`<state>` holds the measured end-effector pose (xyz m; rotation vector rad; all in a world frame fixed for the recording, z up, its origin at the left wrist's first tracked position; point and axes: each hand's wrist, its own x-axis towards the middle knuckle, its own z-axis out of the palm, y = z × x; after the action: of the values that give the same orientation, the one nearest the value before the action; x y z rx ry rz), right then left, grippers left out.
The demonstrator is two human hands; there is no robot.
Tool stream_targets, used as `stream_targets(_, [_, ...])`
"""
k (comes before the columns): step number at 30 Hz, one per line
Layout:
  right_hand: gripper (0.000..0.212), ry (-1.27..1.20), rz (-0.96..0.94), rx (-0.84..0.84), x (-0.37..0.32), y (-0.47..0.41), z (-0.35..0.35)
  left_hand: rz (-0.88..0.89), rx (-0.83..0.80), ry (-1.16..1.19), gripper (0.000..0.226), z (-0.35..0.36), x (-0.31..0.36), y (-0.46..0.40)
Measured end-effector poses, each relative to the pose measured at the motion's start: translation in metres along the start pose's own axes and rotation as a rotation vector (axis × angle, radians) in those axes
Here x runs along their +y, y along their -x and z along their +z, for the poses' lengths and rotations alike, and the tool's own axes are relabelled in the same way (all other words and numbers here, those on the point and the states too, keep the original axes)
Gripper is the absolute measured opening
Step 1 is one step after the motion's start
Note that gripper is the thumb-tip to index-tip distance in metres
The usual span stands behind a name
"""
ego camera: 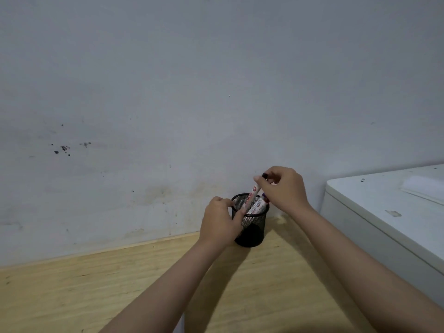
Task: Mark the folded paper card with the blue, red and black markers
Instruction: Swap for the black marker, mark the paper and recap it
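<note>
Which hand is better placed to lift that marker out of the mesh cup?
The right hand. Its fingers already pinch the top of the tilted marker above the black mesh cup. The left hand grips the cup's rim and side, so it looks better suited to steadying the cup.

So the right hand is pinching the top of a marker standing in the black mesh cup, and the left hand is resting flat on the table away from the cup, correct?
Not quite. In the head view the left hand is not flat on the table; it is holding the rim of the black mesh cup. The rest stands: the right hand pinches the top of a marker that stands in the cup.
</note>
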<state>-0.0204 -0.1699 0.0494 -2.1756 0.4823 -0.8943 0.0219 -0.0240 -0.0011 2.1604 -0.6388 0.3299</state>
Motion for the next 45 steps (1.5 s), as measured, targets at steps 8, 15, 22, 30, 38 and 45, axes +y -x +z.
stream_targets(8, [0.016,-0.367,-0.249,0.153,-0.031,0.097,-0.04,-0.299,-0.011,0.781,0.017,-0.054,0.05,0.037])
stream_targets(15, [0.024,-0.491,-0.35,0.078,-0.044,0.184,-0.036,-0.524,-0.042,1.147,0.026,-0.112,0.061,0.105])
stream_targets(22, [0.023,-0.544,-0.289,-0.126,-0.074,0.237,-0.04,-0.536,0.05,1.102,0.019,-0.156,0.05,0.167])
stream_targets(30, [0.022,-0.679,0.107,-0.193,-0.115,0.254,-0.028,-0.273,-0.059,0.772,0.014,-0.185,0.038,0.223])
stream_targets(38, [0.021,-0.806,0.196,-0.074,-0.114,0.264,-0.025,-0.268,-0.073,0.669,0.026,-0.189,0.009,0.244])
stream_targets(45, [0.002,-0.778,0.101,-0.266,-0.107,0.276,-0.02,-0.252,-0.011,0.645,0.021,-0.183,0.01,0.239])
